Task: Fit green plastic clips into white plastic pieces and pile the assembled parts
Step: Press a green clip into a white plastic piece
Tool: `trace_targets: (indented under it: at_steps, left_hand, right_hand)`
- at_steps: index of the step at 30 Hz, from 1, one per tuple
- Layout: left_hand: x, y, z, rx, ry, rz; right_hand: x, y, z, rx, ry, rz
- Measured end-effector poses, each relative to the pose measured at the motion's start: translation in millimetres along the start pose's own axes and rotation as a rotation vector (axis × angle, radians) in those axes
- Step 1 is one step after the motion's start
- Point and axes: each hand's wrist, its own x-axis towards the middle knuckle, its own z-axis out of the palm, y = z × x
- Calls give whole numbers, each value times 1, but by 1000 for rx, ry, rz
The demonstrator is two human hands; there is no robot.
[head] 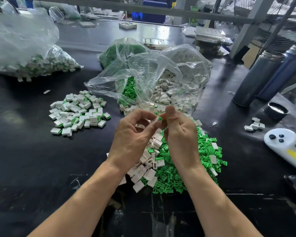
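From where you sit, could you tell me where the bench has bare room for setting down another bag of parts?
The widest bare patch of black bench lies left of the left hand, below the pile of assembled parts. A narrower strip runs between the loose green clips and the white controller. Around the open bags it is crowded.

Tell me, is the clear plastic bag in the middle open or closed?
Open. The clear plastic bag gapes toward the person, and white plastic pieces and green plastic clips spill from its mouth.
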Motion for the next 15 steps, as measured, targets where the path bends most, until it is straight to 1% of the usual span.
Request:
trace_targets:
  at_steps: [2,5,10,13,15]
  left_hand:
    - [2,0,-4,8,33,-1]
    - [3,0,-7,4,31,-10]
    - [3,-2,-7,1,35,-22]
    - [4,-2,-7,-14,30,-26]
    - [4,-2,-8,19,10,-12]
  right_hand:
    - [3,0,-4,-5,-53,-55]
    - [5,4,-5,-48,-108,-81]
    - [6,4,-6,-29,-92,-66]
    - [5,3,-5,-82,-79,-49]
    - [5,2,-5,-109,-73,-34]
